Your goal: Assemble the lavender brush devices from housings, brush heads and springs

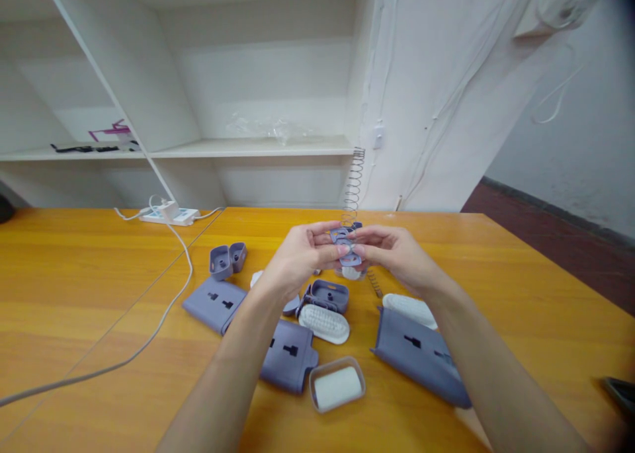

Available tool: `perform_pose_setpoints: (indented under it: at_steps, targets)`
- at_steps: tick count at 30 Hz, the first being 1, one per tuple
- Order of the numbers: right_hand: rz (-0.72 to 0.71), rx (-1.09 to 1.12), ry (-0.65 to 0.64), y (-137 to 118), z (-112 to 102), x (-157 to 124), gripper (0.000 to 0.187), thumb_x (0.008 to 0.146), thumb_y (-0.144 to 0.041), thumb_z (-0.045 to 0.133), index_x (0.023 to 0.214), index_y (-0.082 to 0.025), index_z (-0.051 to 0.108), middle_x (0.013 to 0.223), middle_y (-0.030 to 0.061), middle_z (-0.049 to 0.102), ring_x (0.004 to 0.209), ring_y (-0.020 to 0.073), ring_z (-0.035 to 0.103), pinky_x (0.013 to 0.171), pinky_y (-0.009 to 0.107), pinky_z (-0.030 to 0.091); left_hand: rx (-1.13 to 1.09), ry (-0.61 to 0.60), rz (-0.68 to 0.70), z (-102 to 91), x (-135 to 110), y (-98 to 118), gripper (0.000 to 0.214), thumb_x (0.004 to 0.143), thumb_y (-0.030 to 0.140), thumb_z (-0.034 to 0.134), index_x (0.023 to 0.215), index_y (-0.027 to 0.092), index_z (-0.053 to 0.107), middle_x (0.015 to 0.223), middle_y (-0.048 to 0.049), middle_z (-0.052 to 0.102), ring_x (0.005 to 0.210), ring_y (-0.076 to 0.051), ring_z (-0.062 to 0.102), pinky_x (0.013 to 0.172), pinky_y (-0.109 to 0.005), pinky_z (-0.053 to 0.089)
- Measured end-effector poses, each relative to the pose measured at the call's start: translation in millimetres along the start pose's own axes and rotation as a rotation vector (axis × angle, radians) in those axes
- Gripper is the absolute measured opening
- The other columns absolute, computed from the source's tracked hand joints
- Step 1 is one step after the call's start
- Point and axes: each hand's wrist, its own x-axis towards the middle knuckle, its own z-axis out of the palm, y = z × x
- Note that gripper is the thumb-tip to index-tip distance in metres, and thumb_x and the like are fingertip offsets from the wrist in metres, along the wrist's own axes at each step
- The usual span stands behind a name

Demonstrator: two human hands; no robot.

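Above the table, my left hand and my right hand pinch a small purple-grey plastic part between thumbs and fingers. A long, thin coil spring rises upright from it; its lower end is partly hidden by my fingers. Something whitish shows under the part. Below my hands lie an open purple-grey case and a white, bumpy oval brush-like piece. Another coil spring lies beneath my right hand, close to a second white oval piece.
Purple-grey flat pieces with dark slots lie around my forearms. A clear tray holds a white block. Two small cups stand at left. A power strip and a cable cross the left side. White shelves stand behind.
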Motion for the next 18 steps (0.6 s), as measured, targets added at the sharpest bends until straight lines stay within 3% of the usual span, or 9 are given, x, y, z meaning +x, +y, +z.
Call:
perform_pose_setpoints:
  at_steps: [9, 13, 18]
  targets:
    - [0.060, 0.045, 0.073, -3.8, 11.3, -1.5, 0.036, 0.073, -0.035, 0.077, 0.101, -0.017, 0.065, 0.084, 0.0038, 0.073, 0.065, 0.0153, 0.069, 0.060, 0.029, 0.056, -0.039, 0.136, 0.004, 9.1, 3.0, -0.5, 0.068, 0.063, 0.005, 0.082, 0.126, 0.005, 0.055, 0.092, -0.0133, 0.074, 0.070, -0.016, 0.069, 0.074, -0.032, 0.057]
    - [0.091, -0.006, 0.127, -6.5, 17.1, -1.0, 0.041, 0.074, -0.033, 0.074, 0.109, -0.018, 0.057, 0.071, 0.0018, 0.071, 0.058, 0.0165, 0.068, 0.056, 0.028, 0.054, -0.035, 0.077, -0.048, 3.2, 3.4, -1.4, 0.061, 0.066, 0.009, 0.082, 0.121, 0.004, 0.057, 0.086, -0.0109, 0.073, 0.069, -0.015, 0.068, 0.071, -0.030, 0.057]
    - [0.096, -0.013, 0.123, -6.9, 19.4, -1.6, 0.035, 0.077, -0.032, 0.070, 0.106, -0.017, 0.058, 0.073, 0.0036, 0.071, 0.058, 0.0152, 0.067, 0.053, 0.026, 0.053, -0.023, 0.004, -0.088, -5.2, 4.2, -1.6, 0.055, 0.067, 0.010, 0.082, 0.117, 0.006, 0.060, 0.084, -0.0082, 0.072, 0.070, -0.014, 0.068, 0.069, -0.027, 0.057]
